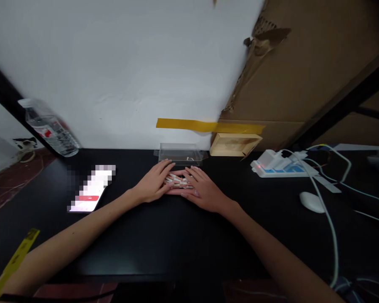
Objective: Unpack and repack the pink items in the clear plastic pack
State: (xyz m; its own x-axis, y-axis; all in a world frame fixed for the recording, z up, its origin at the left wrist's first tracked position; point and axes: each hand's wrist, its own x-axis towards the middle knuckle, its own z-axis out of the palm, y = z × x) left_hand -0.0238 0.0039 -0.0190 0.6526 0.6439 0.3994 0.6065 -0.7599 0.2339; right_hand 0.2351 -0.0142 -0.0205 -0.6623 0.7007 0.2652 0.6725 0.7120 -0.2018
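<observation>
In front of me on the black table lies a shallow pink tray or box (pixel 176 192), filled with several small white and brownish pieces (pixel 178 181) whose kind I cannot make out. From the left, my left hand (pixel 154 182) rests over the tray's side, fingers stretched out and touching the pieces or the rim. My right hand (pixel 204 188) lies over the opposite side in the same way, its fingers extended across the pieces. Both palms face down, and they partly hide the tray. Just behind the hands stands a clear plastic box (pixel 179 152).
A lit phone (pixel 93 189) lies to the left, with a water bottle (pixel 52 128) behind it. An open pale yellow box (pixel 235 144) leans at the back. On the right are a power strip (pixel 279 165), a white mouse (pixel 311 202) and loose cables (pixel 331 227).
</observation>
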